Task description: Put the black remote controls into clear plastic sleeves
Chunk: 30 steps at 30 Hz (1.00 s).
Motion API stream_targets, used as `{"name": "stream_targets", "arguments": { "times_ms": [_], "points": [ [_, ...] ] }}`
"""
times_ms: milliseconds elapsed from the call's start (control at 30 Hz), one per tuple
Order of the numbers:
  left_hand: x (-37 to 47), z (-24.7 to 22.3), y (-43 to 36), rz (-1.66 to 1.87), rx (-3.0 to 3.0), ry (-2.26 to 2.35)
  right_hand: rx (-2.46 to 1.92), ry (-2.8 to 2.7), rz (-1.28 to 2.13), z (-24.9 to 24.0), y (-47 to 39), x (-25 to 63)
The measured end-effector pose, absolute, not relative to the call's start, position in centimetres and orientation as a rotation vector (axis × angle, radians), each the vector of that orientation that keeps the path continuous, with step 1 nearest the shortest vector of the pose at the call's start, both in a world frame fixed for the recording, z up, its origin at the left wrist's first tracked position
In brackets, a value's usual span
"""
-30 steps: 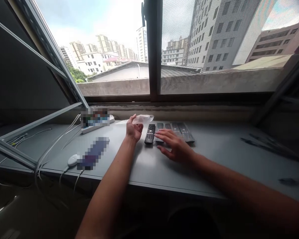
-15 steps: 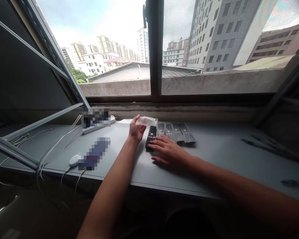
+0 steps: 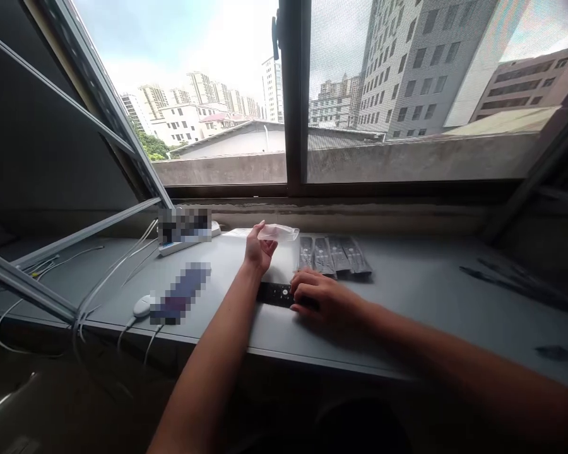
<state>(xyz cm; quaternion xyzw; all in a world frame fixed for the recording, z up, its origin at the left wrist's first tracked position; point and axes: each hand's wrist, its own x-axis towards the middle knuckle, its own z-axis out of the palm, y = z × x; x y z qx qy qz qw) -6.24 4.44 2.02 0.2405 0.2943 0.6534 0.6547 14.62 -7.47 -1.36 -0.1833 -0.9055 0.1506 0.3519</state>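
Note:
My left hand is closed on a clear plastic bag, held up just above the table. A black remote control lies crosswise below it, its left end partly behind my left forearm. The fingers of my right hand are curled round the remote's right end, which they partly hide. Behind my right hand, several remotes in clear bags lie side by side on the table.
A white power strip, partly blurred out, stands at the back left. Nearer are a blurred-out phone-like object, a round white charger and white cables. A metal frame rises at left. Dark thin items lie at right.
The bare remote has turned from pointing away from me to lying crosswise, nearer the table's front edge. My right hand's fingers have gone from flat to curled round it. My left hand stays with the bag.

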Motion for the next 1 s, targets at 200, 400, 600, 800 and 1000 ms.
{"name": "stream_targets", "arguments": {
  "times_ms": [200, 400, 600, 800, 1000],
  "points": [
    [-6.2, 2.0, 4.5, 1.494, 0.546, 0.683, -0.690, -2.331, 0.374, -1.7, -7.5, 15.3],
    [-6.3, 1.6, 4.9, 1.502, 0.519, 0.715, -0.820, -2.317, 0.416, -1.5, -7.2, 16.1],
    [-6.6, 1.4, 5.1, 1.526, 0.482, 0.726, -0.933, -1.854, 0.849, -0.8, -6.9, 16.2],
    [-6.4, 1.5, 4.9, 1.513, 0.493, 0.747, -0.741, -1.217, 1.632, 0.2, -6.4, 16.2],
    [-6.3, 1.4, 5.0, 1.502, 0.506, 0.751, -0.615, -0.857, 1.934, 0.5, -6.2, 16.5]
  ]
}}
